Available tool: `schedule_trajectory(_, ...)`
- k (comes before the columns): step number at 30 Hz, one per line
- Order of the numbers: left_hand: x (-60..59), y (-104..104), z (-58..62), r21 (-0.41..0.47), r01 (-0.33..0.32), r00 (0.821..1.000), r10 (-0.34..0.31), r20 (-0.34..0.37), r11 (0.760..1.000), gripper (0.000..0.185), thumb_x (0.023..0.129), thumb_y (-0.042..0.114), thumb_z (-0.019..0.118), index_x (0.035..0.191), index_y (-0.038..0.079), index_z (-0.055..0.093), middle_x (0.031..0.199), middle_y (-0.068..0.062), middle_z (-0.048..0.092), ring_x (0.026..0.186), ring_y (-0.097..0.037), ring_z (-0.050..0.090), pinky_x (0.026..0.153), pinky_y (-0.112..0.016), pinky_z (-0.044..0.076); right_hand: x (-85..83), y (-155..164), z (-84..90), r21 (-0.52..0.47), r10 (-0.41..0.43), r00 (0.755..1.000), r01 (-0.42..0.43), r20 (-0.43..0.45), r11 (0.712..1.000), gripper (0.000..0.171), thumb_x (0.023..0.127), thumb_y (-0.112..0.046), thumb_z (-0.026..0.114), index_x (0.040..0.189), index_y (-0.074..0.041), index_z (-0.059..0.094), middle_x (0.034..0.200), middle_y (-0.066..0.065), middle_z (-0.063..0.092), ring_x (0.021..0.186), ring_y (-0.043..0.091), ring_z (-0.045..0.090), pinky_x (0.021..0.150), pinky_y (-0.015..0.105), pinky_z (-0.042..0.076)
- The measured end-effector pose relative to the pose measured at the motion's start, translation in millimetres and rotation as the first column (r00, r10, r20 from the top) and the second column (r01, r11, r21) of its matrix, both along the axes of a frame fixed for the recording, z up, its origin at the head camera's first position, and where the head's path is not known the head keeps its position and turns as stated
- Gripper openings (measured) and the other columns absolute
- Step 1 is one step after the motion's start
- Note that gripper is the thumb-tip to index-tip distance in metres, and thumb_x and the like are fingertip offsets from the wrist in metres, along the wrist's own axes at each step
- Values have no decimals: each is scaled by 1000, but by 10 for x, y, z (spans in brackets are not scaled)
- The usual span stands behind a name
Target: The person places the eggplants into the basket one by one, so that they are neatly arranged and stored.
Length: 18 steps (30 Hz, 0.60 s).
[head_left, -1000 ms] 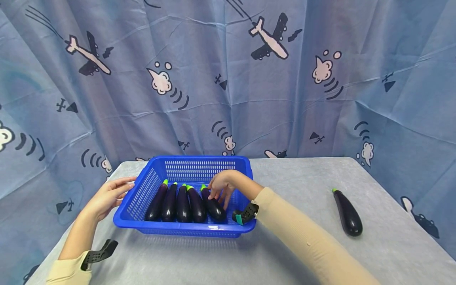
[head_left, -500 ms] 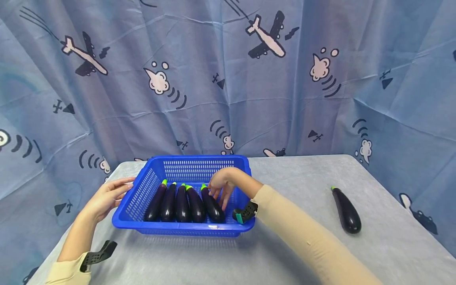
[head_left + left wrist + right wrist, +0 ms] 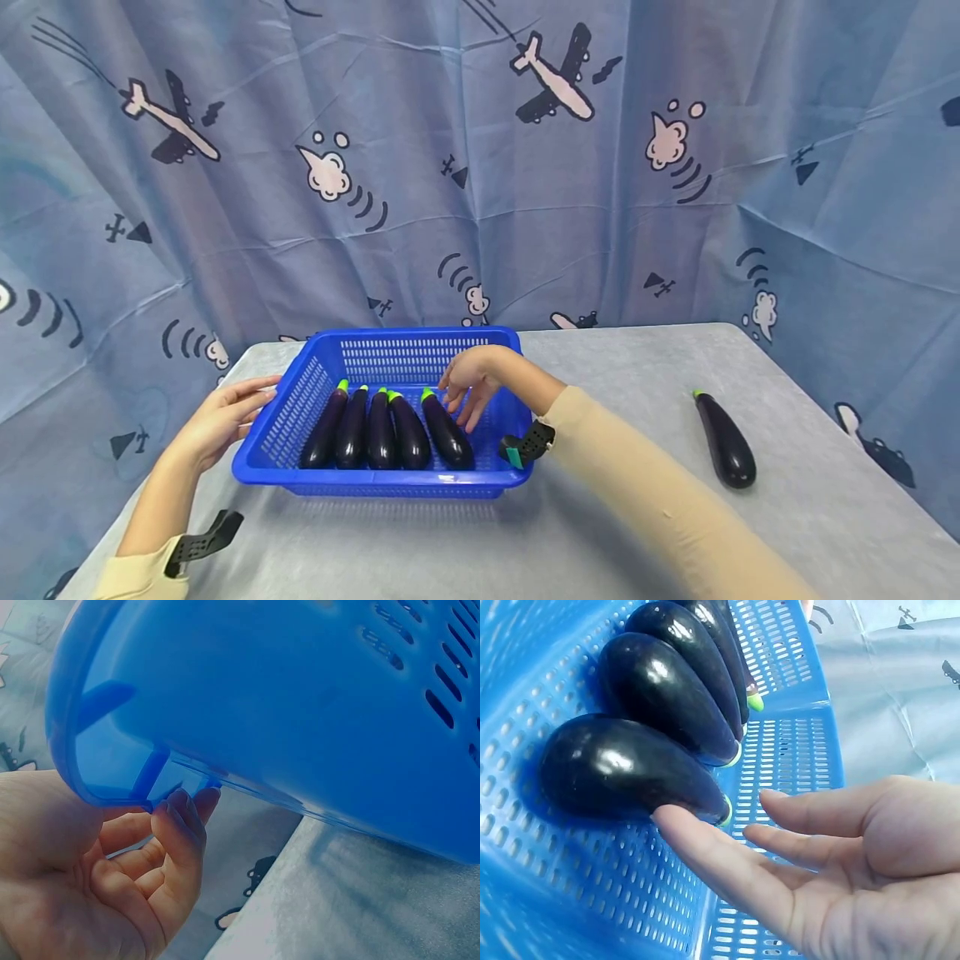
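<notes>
Since the earlier frame, your right hand (image 3: pixel 471 385) has lifted off the rightmost eggplant (image 3: pixel 446 429) in the blue basket (image 3: pixel 390 483), fingers now spread and empty. Your left hand (image 3: pixel 225 412), open, rests against the basket's left rim. Eggplant skin looks glossy, likely slippery and firm; grip mid-body.

left hand (image 3: pixel 90 877) cropped by the wrist view's edge, basket (image 3: pixel 300 712) cut off too, eggplants (image 3: pixel 660 712) partly overlapping
</notes>
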<state>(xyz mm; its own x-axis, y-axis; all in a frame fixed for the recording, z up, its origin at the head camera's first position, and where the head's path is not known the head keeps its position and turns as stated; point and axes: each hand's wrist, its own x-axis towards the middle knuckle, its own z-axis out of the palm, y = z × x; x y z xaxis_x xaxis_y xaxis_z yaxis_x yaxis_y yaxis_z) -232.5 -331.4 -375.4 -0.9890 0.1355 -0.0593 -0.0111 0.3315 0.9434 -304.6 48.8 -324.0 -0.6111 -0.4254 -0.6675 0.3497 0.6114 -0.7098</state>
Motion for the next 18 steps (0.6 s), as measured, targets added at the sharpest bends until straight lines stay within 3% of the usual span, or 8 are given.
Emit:
schedule_trajectory(7, 18, 16, 18, -2, -1, 1000, 1, -1, 1000, 61, 113, 25, 52, 156, -13, 34, 108, 21, 66, 95, -3, 71, 83, -27, 62, 60, 40, 39, -41, 2, 999, -4, -38, 999, 53, 107, 8, 43, 160, 3, 37, 130, 24, 57, 130, 53, 59, 103, 59, 55)
schedule_trajectory(18, 26, 12, 20, 9, 7, 1000, -7, 0, 1000, 59, 112, 25, 53, 156, -12, 37, 107, 23, 66, 96, -4, 71, 83, -27, 62, 136, 153, 119, -67, 6, 996, -11, -86, 998, 52, 108, 5, 46, 159, 2, 40, 129, 26, 62, 121, 47, 66, 96, 56, 59)
